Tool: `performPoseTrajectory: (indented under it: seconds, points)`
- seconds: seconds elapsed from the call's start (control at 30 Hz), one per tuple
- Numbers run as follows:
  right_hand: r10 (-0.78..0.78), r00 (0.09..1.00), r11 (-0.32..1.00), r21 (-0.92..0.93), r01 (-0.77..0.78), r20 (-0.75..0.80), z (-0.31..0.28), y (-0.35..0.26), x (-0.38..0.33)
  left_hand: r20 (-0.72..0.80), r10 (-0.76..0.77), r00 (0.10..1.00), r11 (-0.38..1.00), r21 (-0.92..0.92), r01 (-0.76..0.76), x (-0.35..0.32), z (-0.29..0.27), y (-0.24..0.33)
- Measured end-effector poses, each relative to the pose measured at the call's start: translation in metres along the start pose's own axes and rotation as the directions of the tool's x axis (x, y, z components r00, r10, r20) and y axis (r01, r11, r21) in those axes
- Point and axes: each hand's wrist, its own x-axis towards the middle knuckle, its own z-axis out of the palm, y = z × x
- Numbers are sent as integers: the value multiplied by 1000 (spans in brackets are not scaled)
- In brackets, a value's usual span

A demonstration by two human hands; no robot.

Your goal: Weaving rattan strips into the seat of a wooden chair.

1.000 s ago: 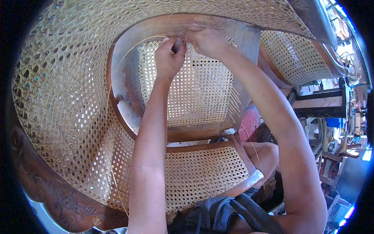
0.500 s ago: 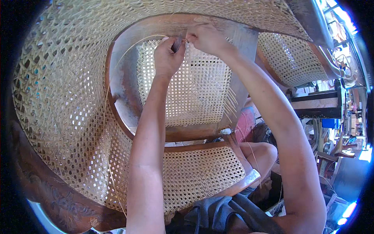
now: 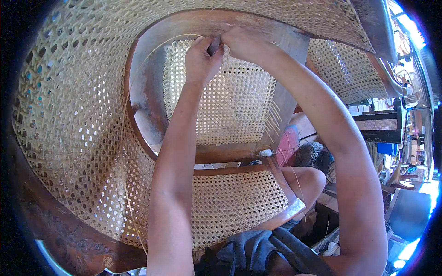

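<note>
A woven cane seat panel (image 3: 230,110) fills the opening of a curved wooden seat frame (image 3: 285,87). Over the panel's far edge, my left hand (image 3: 202,60) is closed, with a dark flat piece (image 3: 213,46) between thumb and fingers; its kind is unclear. A thin cane strand (image 3: 159,48) runs from this hand, loops left and trails down across the woven side. Beside it, almost touching, my right hand (image 3: 244,43) is pinched at the frame's far part. Its fingertips are turned away, so what they hold is hidden. Loose cane ends (image 3: 272,117) stick out along the panel's right edge.
A tall woven cane back (image 3: 73,106) curves around the left and far sides. Nearer me lies another cane panel (image 3: 235,207), beside a bent knee (image 3: 306,179). A white lump (image 3: 266,152) sits on the frame's corner. Further right stands a blue bin (image 3: 387,148).
The view has shifted slightly. My right hand has turned a little and its fingertips are now more hidden; both hands stay together at the panel's far edge.
</note>
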Motion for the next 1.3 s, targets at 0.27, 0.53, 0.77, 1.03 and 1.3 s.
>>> performPoseTrajectory:
  seconds: [0.27,0.53,0.77,1.03,1.3]
  points:
    - [215,976,970,123,-209,-39,1,4,-3,-20,37,999,999,-31,-38,1,-2,2]
    - [362,917,922,209,-326,-167,27,-15,-8,-24,187,982,981,57,-185,2,-4,-1]
    - [313,906,945,188,-268,-283,32,-17,-16,-28,173,985,983,62,-171,1,-4,0]
    - [354,896,932,174,-317,-268,34,-19,-14,-40,213,976,975,68,-210,3,-3,-3]
    - [440,863,879,315,-358,-248,41,-21,-20,-68,180,981,984,5,-180,1,-3,-1]
